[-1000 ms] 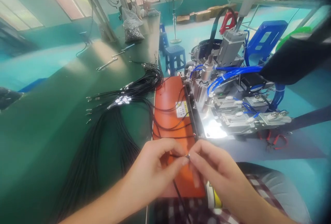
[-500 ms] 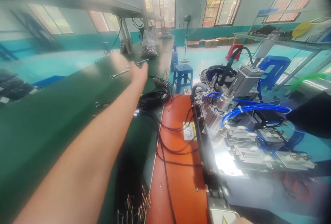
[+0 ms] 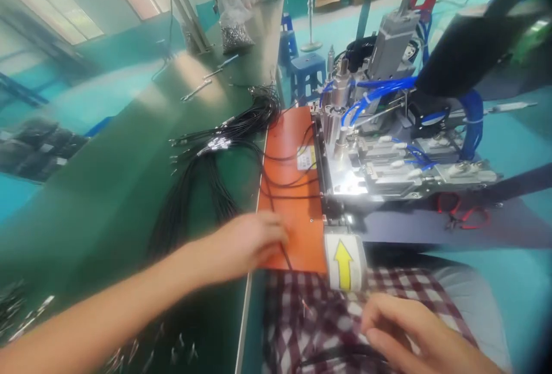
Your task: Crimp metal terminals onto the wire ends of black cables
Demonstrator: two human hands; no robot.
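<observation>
My left hand (image 3: 248,239) rests at the near edge of the orange plate (image 3: 288,213), its fingers curled on a thin black cable (image 3: 276,213) that runs up across the plate. My right hand (image 3: 407,331) lies low on the checked cloth (image 3: 302,310) over my lap, fingers bent over a dark cable bundle (image 3: 336,354) there; whether it grips the bundle I cannot tell. A fan of black cables with metal tips (image 3: 207,155) is spread on the green bench (image 3: 107,178) left of the plate.
A machine with blue hoses (image 3: 383,126) stands right of the plate, a yellow arrow label (image 3: 344,262) at its near corner. Red-handled pliers (image 3: 461,216) lie beside it. Wrenches (image 3: 196,89) and a bag of parts (image 3: 235,31) sit far along the bench. A blue stool (image 3: 306,72) stands behind.
My left arm was stretched far out over the bench; it has drawn back to the plate's near edge. My right hand has come into view on my lap. The camera has tipped down.
</observation>
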